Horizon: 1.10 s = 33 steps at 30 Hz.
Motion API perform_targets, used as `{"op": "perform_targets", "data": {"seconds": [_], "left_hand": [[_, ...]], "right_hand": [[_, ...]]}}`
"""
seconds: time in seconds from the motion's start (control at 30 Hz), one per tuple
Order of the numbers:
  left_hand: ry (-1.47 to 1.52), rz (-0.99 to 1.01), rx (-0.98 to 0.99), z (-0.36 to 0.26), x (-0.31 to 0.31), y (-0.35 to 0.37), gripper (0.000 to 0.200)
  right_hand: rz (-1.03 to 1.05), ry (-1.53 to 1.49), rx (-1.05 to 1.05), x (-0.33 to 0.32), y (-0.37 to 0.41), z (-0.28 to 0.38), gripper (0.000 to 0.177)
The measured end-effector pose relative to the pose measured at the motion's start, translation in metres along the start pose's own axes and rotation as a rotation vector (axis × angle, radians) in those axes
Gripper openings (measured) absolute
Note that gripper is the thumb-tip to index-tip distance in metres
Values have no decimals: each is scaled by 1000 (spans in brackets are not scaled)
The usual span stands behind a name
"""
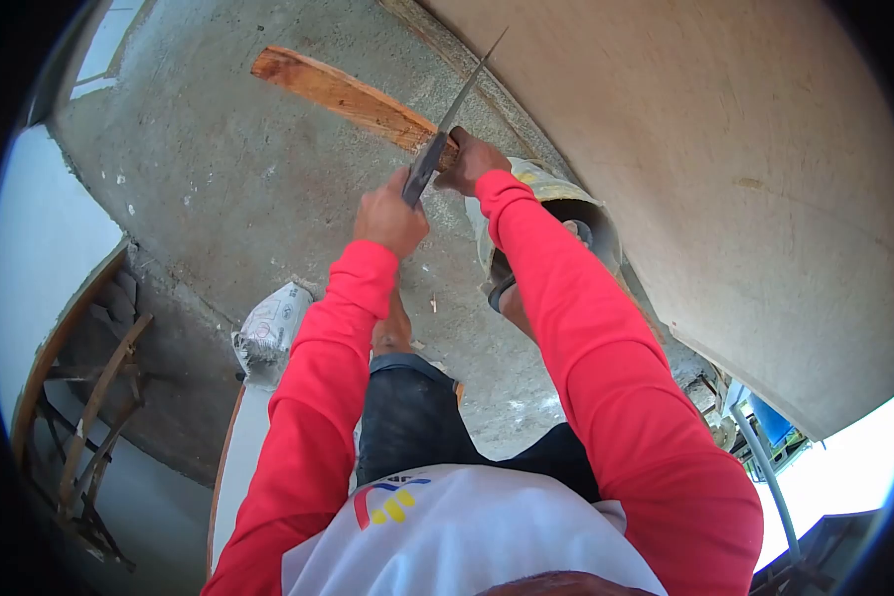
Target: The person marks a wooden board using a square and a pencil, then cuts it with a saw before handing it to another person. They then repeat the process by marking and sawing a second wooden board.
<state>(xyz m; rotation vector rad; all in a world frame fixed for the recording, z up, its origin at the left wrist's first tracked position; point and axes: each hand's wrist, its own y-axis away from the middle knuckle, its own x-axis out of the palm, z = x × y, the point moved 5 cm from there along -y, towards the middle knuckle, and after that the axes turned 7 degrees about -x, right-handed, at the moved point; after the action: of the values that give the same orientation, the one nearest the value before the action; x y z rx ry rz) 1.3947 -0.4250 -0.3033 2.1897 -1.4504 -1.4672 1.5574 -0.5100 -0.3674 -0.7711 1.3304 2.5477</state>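
My left hand (pixel 391 218) is closed round the dark handle of a hand saw (pixel 460 97), whose tapering grey blade points up and away, seen nearly edge-on. Beneath the saw, a reddish-brown wooden board (pixel 343 96) slants from upper left down to my right hand (pixel 475 162). That hand grips the board's near end, close to where the saw crosses it. A pale, stained bucket (pixel 606 223) lies below my right forearm, its dark opening partly covered by the sleeve.
A large plywood panel (pixel 725 149) rises along the right. On the concrete floor (pixel 199 149), a white printed bag (pixel 273 323) sits left of my leg. Curved wooden framework (pixel 99 407) stands at the far left. Blue material (pixel 771 422) and a pipe (pixel 765 467) show at lower right.
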Motion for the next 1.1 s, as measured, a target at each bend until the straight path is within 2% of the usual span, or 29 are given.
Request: {"op": "perform_targets", "data": {"seconds": [0.07, 0.1, 0.13, 0.17, 0.23, 0.33, 0.37, 0.4, 0.43, 0.47, 0.57, 0.6, 0.63, 0.67, 0.7, 0.73, 0.8, 0.87, 0.9, 0.93, 1.03, 1.07, 1.1], "left_hand": [[-7, 64, -54, -16, -20, 7, 41], [34, 98, -87, 9, -23, 44, 42], [99, -5, -5, 11, -51, 96, 45], [22, 97, -81, 26, -75, 148, 50], [93, 127, -187, 26, -122, 224, 52], [96, 64, -84, 38, -102, 199, 52], [125, 6, -52, 52, -67, 155, 50], [93, 67, -156, 38, -39, 95, 45], [117, -69, -40, 27, -14, 44, 42], [89, -43, -43, 14, -1, 4, 43], [41, 46, -36, 4, -23, 32, 41], [55, -28, -1, 13, -40, 76, 44], [53, 106, -108, 20, -66, 128, 49], [61, 107, -148, 30, -90, 179, 54], [133, 151, -216, 18, -120, 211, 57], [112, 136, -200, 23, -122, 218, 55], [77, 86, -144, 33, -118, 217, 52], [39, -9, -16, 62, -48, 129, 48], [80, -11, -75, 49, -21, 69, 47], [132, -68, -3, 27, -4, 20, 46], [45, 31, -67, 1, -19, 25, 45], [45, -3, -46, 14, -34, 67, 46], [35, 50, -34, 21, -58, 118, 48]], "right_hand": [[16, -1, -20, 24, 2, -5, 70], [-22, 3, -25, 14, -6, -12, 70], [-44, 13, -31, -2, -13, -13, 68], [-31, 6, -32, -1, -11, -11, 67], [20, -1, -32, 9, -2, -4, 65], [51, 24, 1, 7, 0, -1, 66], [47, 37, -5, 7, -2, -1, 67], [37, 36, -2, 4, -4, -1, 68], [31, 35, -2, 3, -2, 1, 69], [18, 23, 5, 4, -1, 2, 70], [33, -3, -27, 9, 0, -3, 72], [23, 30, -23, -2, -5, -2, 72], [27, 42, -9, 1, -4, 0, 72], [39, 48, 11, 9, -2, -1, 72], [40, 45, 2, 12, -1, -2, 72], [43, 45, -7, 14, -3, -3, 72], [34, 42, -21, 13, -5, -4, 72], [27, 34, -24, 13, -5, -4, 71], [12, 48, -37, 11, -7, -2, 71], [-1, 55, -40, 10, -5, -1, 70], [-24, 51, -27, 14, 4, 3, 67], [-48, 46, -14, 8, 2, -1, 66], [-41, 42, -4, 3, 3, -1, 65]]}}
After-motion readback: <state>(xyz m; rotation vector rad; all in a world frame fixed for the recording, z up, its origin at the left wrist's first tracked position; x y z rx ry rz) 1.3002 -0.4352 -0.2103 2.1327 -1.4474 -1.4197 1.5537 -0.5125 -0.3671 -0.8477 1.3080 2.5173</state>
